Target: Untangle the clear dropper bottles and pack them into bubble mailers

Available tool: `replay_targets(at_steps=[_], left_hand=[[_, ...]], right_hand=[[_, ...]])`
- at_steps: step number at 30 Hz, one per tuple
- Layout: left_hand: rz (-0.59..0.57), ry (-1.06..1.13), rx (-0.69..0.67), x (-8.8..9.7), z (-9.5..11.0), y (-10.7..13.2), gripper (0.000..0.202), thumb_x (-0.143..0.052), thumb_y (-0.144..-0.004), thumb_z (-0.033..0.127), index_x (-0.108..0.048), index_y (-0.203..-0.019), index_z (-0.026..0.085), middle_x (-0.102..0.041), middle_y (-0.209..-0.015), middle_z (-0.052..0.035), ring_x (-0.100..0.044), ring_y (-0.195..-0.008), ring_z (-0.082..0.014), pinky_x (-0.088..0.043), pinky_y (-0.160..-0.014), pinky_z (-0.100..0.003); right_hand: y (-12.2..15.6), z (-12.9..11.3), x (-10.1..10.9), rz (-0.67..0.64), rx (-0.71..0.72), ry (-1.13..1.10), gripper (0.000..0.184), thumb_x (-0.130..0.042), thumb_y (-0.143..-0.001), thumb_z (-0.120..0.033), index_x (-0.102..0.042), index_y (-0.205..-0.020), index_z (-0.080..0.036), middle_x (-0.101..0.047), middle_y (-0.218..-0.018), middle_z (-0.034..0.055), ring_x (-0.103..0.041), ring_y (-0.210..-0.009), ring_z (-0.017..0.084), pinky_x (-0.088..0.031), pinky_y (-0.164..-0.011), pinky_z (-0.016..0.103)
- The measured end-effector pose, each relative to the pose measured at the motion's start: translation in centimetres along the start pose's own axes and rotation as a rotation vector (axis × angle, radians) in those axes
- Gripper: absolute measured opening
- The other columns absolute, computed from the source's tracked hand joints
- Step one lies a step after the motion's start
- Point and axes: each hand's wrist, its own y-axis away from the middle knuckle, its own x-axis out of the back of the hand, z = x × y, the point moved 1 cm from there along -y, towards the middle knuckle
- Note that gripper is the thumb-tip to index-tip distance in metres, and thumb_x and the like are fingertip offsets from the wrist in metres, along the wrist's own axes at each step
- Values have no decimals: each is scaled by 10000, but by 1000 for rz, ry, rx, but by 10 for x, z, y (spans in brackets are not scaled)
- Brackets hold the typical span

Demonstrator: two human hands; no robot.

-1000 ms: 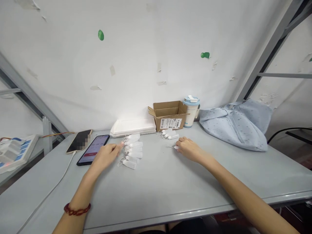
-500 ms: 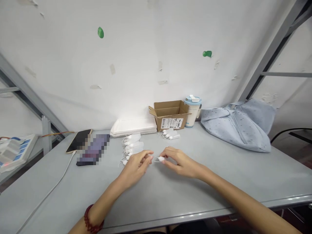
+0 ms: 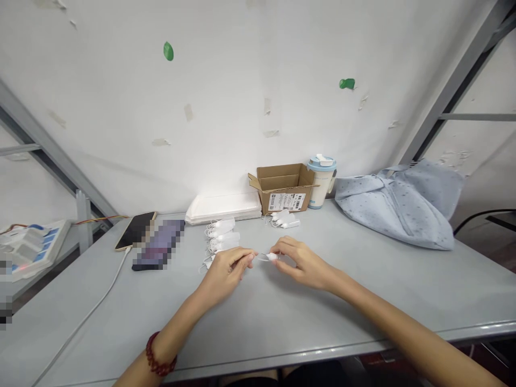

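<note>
1. Head camera: a small white piece (image 3: 272,257) sits low over the middle of the bench (image 3: 258,322), between a person's two bare hands, its thin loop (image 3: 263,260) pointing toward 9 o'clock.
2. At 3 o'clock of the piece, the right hand (image 3: 300,262) pinches it between thumb and fingers.
3. At 9 o'clock, the left hand (image 3: 229,271) has thumb and fingertips pressed together near the loop; whether they grip anything cannot be told. A red bracelet (image 3: 161,355) circles that wrist.
4. At 10 o'clock, a column of similar white pieces (image 3: 226,237) lies partly behind the left hand; a smaller cluster (image 3: 287,220) rests at 1 o'clock.
5. Farther out, a white stack (image 3: 223,207) lies toward 11, an open cardboard box (image 3: 286,201) between 12 and 1, a blue-lidded cup (image 3: 320,188) just beside it at 1.
6. Two phones (image 3: 159,244) lie near 9, a pale blue cloth bag (image 3: 395,215) toward 2.
</note>
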Motion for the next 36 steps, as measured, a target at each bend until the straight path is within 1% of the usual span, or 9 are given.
replay_targets(at_steps=[2,5,10,16,24,30,36], left_hand=[[-47,-23,-15,-2,1,1,293,-380,-900,324,-626,-888,165,-612,-733,-13,-489,-530,-103,-389,-523,-220],[-92,-75,-52,-4,2,0,313,-365,-909,316,-623,-824,159,-602,-709,-8,-484,-545,-106,-385,-541,-221],[-118,-89,-64,-6,3,0,318,-354,-916,304,-622,-824,159,-596,-706,-6,-486,-558,-110,-387,-556,-223],[-117,-84,-67,-6,3,1,324,-347,-919,310,-630,-854,165,-601,-711,-11,-497,-571,-116,-395,-560,-223],[-104,-84,-65,-6,2,2,331,-347,-920,311,-616,-802,160,-598,-701,-9,-498,-571,-111,-392,-565,-224],[-104,-82,-66,-8,2,2,343,-335,-921,318,-637,-859,167,-603,-693,-12,-492,-562,-115,-386,-542,-227],[-111,-118,-84,-9,2,2,347,-333,-922,306,-609,-765,167,-592,-663,-4,-483,-544,-113,-377,-553,-230]], right_hand=[[1,0,-2,-5,12,-8,130,-459,-868,-198,-570,-925,-159,-565,-850,65,-517,-815,178,-436,-740,308],[2,0,-5,-15,42,-26,142,-451,-877,-193,-570,-946,-160,-560,-861,64,-520,-835,177,-435,-753,306],[3,-1,-6,1,64,-50,152,-437,-887,-204,-562,-965,-166,-561,-876,70,-522,-845,182,-440,-751,313],[2,-3,-5,-1,63,-45,158,-422,-897,-222,-561,-947,-165,-564,-867,73,-526,-830,183,-444,-742,316],[2,-4,-2,5,72,-52,157,-426,-895,-216,-560,-956,-161,-565,-864,75,-525,-817,180,-442,-732,310],[3,-3,-4,-4,66,-41,153,-423,-897,-221,-557,-948,-166,-562,-856,66,-532,-791,171,-440,-715,298],[3,-4,-6,-27,60,-61,162,-409,-906,-215,-551,-965,-164,-567,-881,68,-549,-784,164,-442,-724,297]])
